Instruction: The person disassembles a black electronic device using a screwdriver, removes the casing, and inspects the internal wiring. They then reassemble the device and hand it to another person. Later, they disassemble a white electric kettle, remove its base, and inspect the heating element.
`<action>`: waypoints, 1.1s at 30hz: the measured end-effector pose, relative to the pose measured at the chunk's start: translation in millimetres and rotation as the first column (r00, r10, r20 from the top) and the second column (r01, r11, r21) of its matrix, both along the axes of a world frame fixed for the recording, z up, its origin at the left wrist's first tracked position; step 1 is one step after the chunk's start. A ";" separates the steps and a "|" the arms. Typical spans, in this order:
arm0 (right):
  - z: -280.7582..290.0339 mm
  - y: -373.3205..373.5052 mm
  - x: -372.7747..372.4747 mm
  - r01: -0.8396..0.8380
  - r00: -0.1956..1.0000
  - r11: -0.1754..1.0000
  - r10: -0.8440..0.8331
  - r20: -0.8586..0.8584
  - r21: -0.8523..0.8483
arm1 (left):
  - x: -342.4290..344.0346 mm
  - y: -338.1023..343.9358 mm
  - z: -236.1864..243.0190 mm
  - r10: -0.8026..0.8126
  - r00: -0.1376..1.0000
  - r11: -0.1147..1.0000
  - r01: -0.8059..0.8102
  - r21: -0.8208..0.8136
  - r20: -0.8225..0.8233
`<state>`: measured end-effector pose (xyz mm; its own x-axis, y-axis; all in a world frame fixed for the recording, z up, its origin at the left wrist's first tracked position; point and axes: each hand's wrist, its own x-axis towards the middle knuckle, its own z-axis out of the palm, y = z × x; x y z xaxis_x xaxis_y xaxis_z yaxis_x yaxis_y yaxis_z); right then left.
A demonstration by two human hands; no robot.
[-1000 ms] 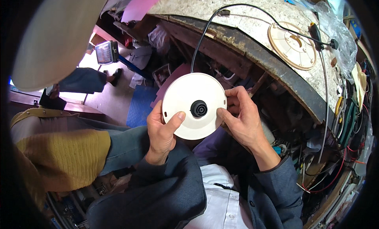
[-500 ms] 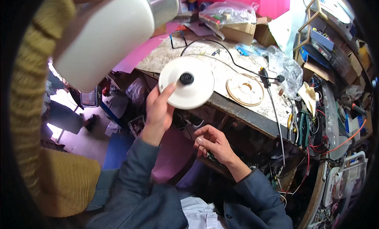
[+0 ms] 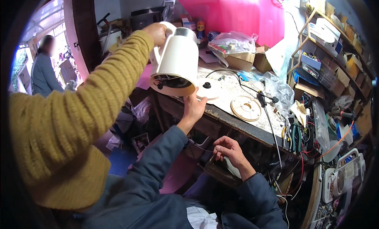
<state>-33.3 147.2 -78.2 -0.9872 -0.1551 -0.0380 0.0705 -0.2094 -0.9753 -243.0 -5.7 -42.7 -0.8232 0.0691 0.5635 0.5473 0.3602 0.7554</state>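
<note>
A white, round kettle base (image 3: 212, 92) with a black centre connector is at the bench's front edge. My left hand (image 3: 192, 110) has its fingers at the near left edge of this base, thumb and fingers around the rim. Just above that hand, a white electric kettle (image 3: 177, 59) is tilted with its open underside showing dark parts inside. Another person's hand (image 3: 156, 33), in a mustard knitted sleeve, grips the kettle's handle. Lower down, in front of the bench, my right hand (image 3: 231, 153) is curled with thumb and fingers pinched; what they hold is too small to make out.
A cream ring-shaped plate (image 3: 245, 108) and a long screwdriver (image 3: 270, 118) lie on the bench (image 3: 225, 96), beside a black cable. Pliers (image 3: 295, 136), wires and plastic bags crowd the right side. Cartons (image 3: 239, 61) stand behind. Another person (image 3: 44, 69) is beyond the doorway.
The other person's kettle has swung from close at upper left to over the bench's left end, underside now showing. My left hand has moved the base away, rightward, down to the bench.
</note>
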 end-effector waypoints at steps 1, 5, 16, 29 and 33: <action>0.8 1.2 2.2 0.012 1.000 1.000 -0.011 -0.001 0.027 | 16.3 -12.1 -4.8 0.012 1.000 0.999 -0.011 0.030 -0.028; 0.8 -0.7 8.5 0.064 0.991 0.995 -0.055 -0.119 0.076 | 45.4 -64.2 -30.3 0.084 0.996 0.922 -0.084 0.379 0.017; 61.3 -13.7 66.3 0.345 0.925 0.777 -0.185 -0.333 0.527 | -78.5 -143.4 21.9 -0.462 0.880 0.569 0.201 0.797 0.108; 92.7 84.1 273.8 0.820 0.370 0.064 -0.818 -0.441 0.569 | -35.4 -75.7 52.9 -0.704 0.700 0.540 0.636 0.552 -0.117; 90.3 88.1 299.8 0.713 0.411 0.050 -0.838 -0.359 0.700 | -29.5 -61.9 48.6 -0.797 0.592 0.528 0.778 0.341 -0.115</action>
